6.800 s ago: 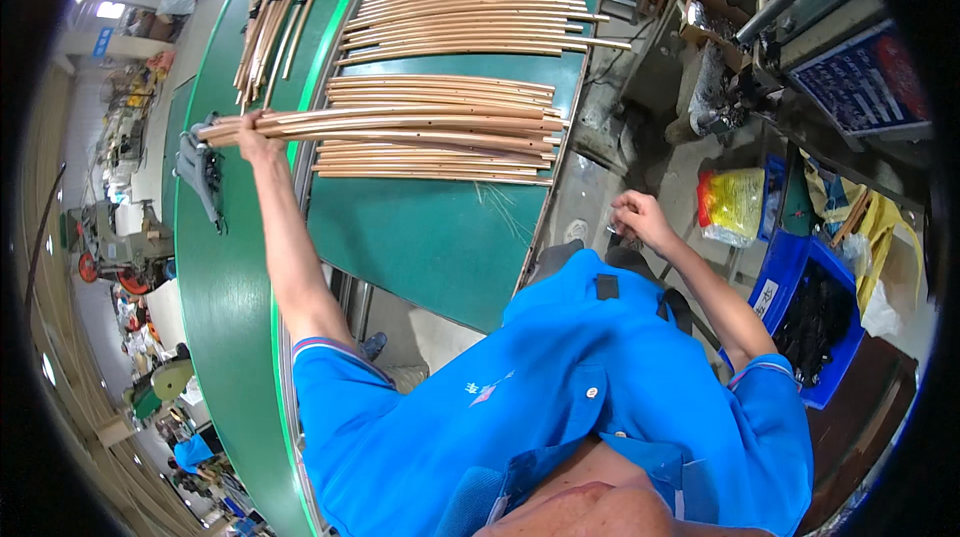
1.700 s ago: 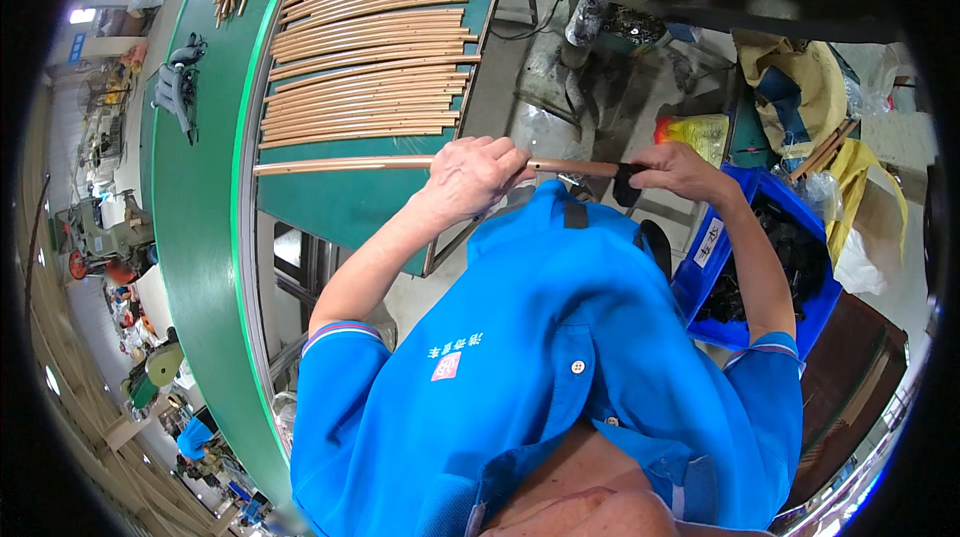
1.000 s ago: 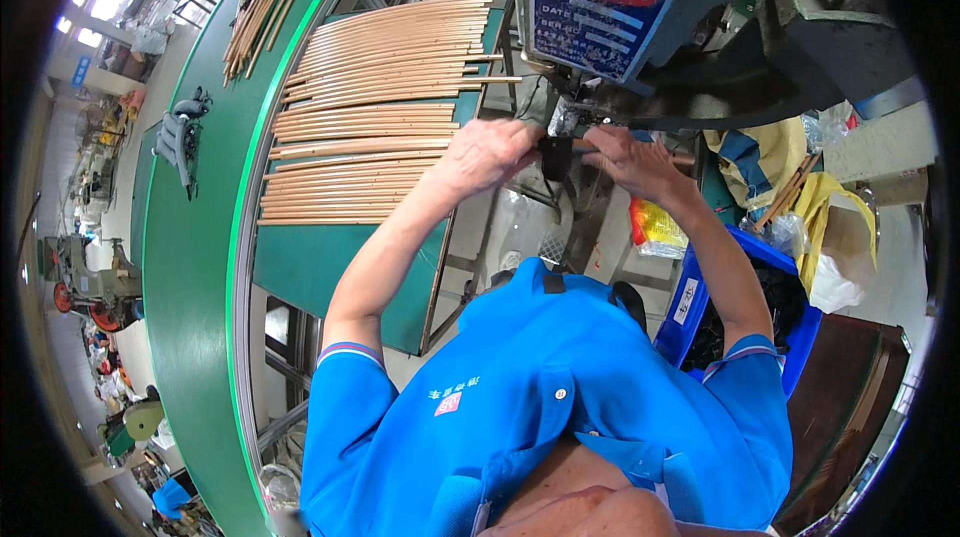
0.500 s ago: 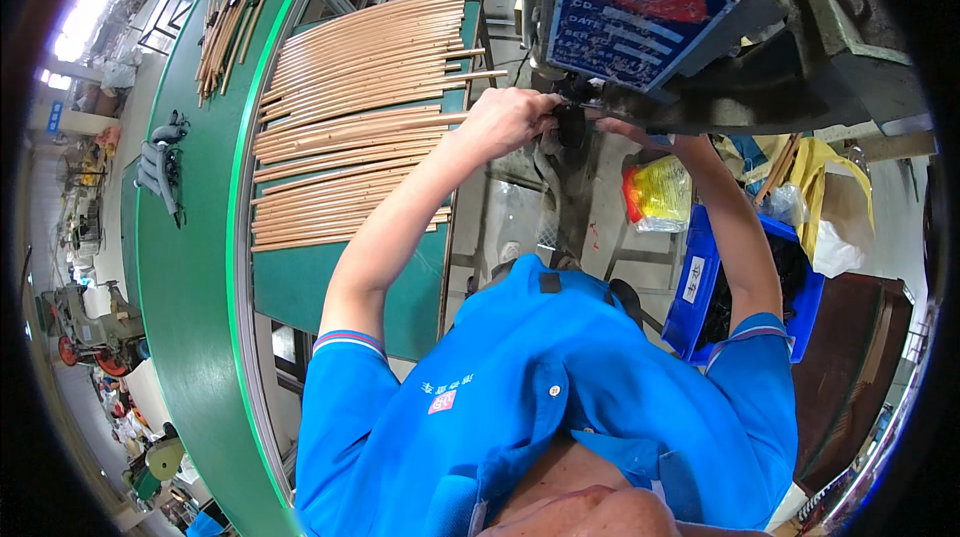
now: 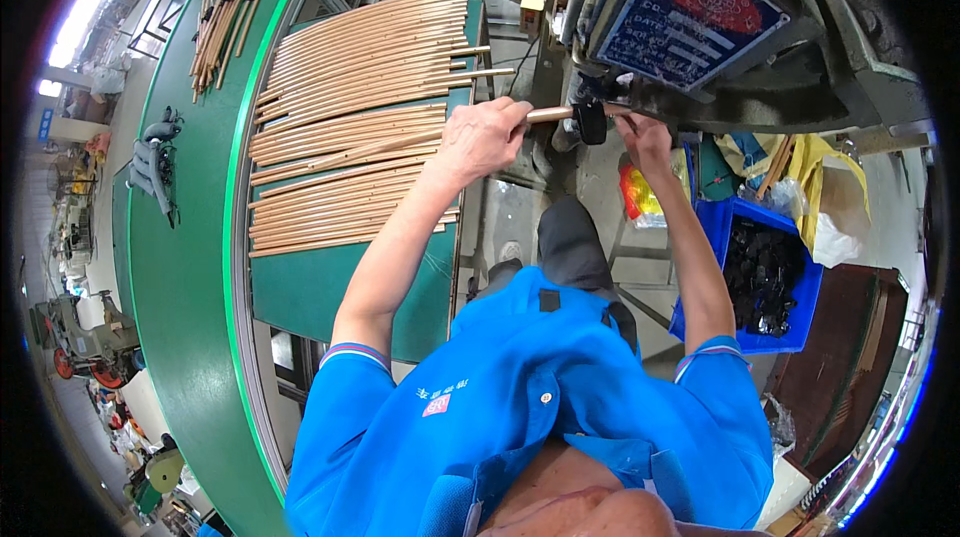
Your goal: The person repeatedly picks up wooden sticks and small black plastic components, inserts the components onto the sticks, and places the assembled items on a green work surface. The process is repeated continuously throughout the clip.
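My left hand (image 5: 485,142) is closed around a long, thin copper-coloured tube (image 5: 549,116), which runs level below the machine. A black fitting (image 5: 590,123) sits around the tube, to the right of this hand. My right hand (image 5: 648,142) is at the tube's right end, just beyond the fitting, its fingers bent and pressed against the end. Its fingertips are partly hidden under the machine (image 5: 740,112). Left of my hands, many similar tubes (image 5: 365,57) lie side by side on a green-topped table (image 5: 350,292).
A blue bin (image 5: 690,322) of black parts stands at the right, beside a yellow bag (image 5: 845,177). At the left runs a long green conveyor bench (image 5: 190,337) bearing a bundle of tubes with black fittings (image 5: 228,27) and grey curved parts (image 5: 155,172). A brown box (image 5: 835,387) sits lower right.
The tube and black fitting now show plainly between my hands, where the machine hid them before. My left hand has shifted slightly left and down, and the right hand is out from behind the machine.
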`<move>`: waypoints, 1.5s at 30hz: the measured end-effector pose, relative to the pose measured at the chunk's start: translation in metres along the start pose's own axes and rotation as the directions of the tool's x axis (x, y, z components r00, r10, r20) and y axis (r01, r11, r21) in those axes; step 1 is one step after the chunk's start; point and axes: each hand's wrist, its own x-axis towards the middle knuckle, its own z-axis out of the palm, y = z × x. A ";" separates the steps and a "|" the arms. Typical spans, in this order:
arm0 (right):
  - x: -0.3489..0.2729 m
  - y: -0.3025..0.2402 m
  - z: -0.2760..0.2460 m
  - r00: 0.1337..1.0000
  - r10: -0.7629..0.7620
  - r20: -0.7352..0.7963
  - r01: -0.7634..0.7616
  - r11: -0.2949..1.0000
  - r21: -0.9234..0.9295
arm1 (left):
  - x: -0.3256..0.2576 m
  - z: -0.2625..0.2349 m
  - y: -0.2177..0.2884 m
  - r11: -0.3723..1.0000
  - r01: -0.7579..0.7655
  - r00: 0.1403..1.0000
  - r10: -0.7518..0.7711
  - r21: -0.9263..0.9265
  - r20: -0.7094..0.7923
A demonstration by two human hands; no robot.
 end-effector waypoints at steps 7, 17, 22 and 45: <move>0.055 -0.005 0.060 0.984 0.162 0.069 -0.141 0.958 -0.250 | -0.010 0.003 -0.009 0.994 0.103 0.991 -0.106 0.036 0.084; 0.086 0.138 0.077 0.959 -0.241 0.149 0.284 0.821 -0.496 | -0.025 -0.004 0.020 0.997 0.073 0.994 -0.072 0.006 -0.079; 0.063 0.043 0.069 0.983 0.181 -0.003 -0.178 0.963 -0.202 | -0.183 0.013 0.000 0.948 0.316 0.948 -0.314 -0.033 0.058; 0.004 -0.071 -0.022 0.880 0.300 0.368 -0.439 0.219 0.871 | -0.333 0.081 -0.164 0.805 0.445 0.879 -0.477 0.393 -0.018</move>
